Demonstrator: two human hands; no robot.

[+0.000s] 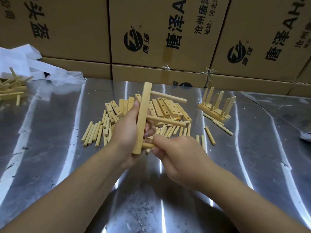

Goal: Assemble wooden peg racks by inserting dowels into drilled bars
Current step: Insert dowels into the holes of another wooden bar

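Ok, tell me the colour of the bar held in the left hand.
The bar is pale yellowish bare wood, seen best in the head view.

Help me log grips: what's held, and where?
Left hand grips the drilled bar around its lower half; right hand pinches the lowest dowel beside the bar.

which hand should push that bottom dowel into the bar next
Right. The right hand pinches the bottom dowel at the lower end of the bar, lined up to push. The left hand is busy gripping the bar upright, with two seated dowels above.
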